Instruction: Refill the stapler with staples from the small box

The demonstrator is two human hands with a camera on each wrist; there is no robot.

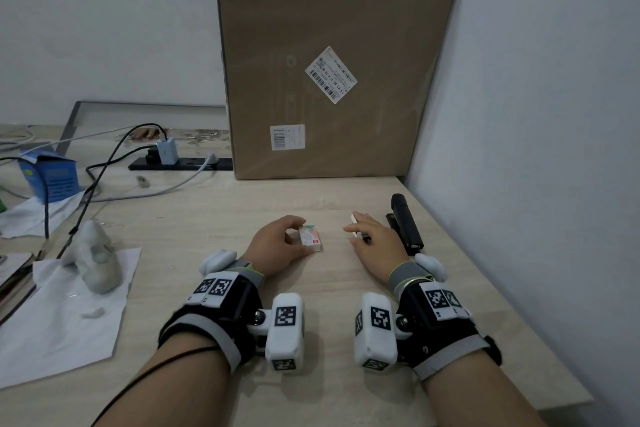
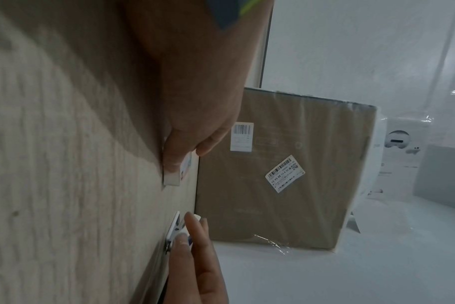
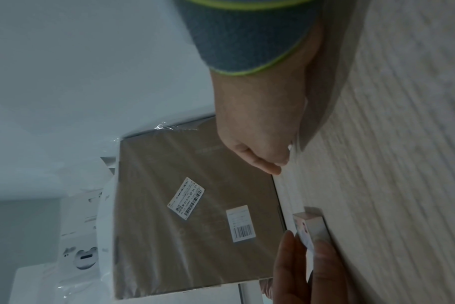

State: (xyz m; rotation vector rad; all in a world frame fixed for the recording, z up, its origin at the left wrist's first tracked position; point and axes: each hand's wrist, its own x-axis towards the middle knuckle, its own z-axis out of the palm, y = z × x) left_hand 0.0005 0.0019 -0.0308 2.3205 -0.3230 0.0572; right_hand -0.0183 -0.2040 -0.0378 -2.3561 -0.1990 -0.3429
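We saw the left hand (image 1: 277,242) near the middle of the desk (image 1: 214,218), thumb and fingers curled around the small staple box (image 1: 310,237), which lay flat on the wood. To its right, the right hand (image 1: 375,236) pinched a small white object (image 1: 354,219). The black stapler (image 1: 405,224) lay closed by the desk's right edge, before the upright cardboard box (image 1: 329,59).

Home desk corner, power strip (image 1: 180,163), charger cables, cardboard parcel (image 1: 329,62)
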